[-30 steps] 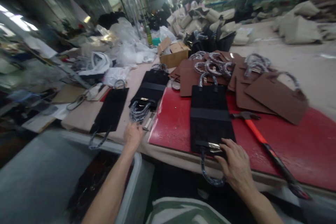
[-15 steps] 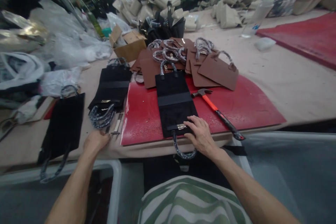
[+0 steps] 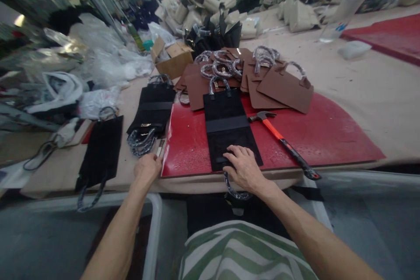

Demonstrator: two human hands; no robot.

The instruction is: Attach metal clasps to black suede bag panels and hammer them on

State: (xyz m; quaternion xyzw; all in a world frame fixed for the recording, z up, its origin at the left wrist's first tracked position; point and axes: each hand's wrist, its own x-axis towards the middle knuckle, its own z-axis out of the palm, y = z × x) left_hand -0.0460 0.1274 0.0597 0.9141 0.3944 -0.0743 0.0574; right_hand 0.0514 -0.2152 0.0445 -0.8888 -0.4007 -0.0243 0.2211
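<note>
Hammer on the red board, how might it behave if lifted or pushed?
The hammer probably feels head-heavy, given its metallic head. Its claw likely curbs rolling. Its handle juts past the edge of the board, so bumps could swing it.

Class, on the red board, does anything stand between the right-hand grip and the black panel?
Nothing visible does: the right-hand grip lies over the near end of the black panel. The hammer lies beside the panel, to its right.
</note>
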